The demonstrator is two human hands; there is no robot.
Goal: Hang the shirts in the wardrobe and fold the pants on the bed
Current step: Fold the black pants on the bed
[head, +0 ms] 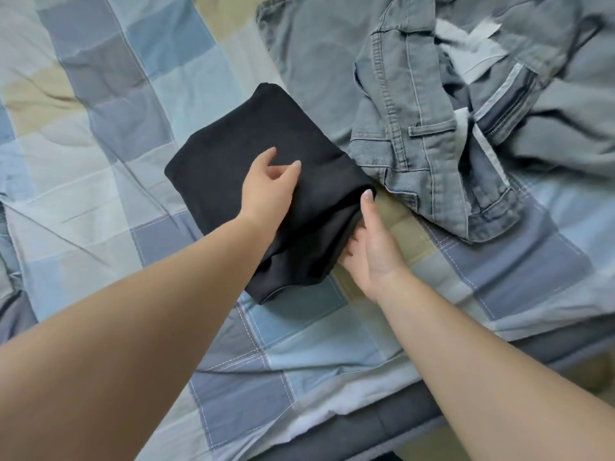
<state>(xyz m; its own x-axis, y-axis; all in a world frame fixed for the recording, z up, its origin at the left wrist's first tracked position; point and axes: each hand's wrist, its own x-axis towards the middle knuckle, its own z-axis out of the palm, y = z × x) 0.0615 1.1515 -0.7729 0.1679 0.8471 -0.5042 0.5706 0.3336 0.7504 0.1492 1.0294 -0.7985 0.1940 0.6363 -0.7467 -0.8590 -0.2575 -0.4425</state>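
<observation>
A pair of black pants (253,154), folded into a compact rectangle, lies on the checked bedspread (100,161). My left hand (269,188) rests on top of the bundle with its fingers loosely spread. My right hand (369,241) is at the bundle's right edge; its fingers are tucked under the fold and the thumb lies along the side. Grey-blue jeans (432,128) lie crumpled and unfolded just to the right of the black pants, touching their far corner.
The bed's dark grey edge (416,424) runs along the lower right. More of the checked bedspread stretches to the left of the black pants. White pocket lining (466,41) shows inside the jeans at the top right.
</observation>
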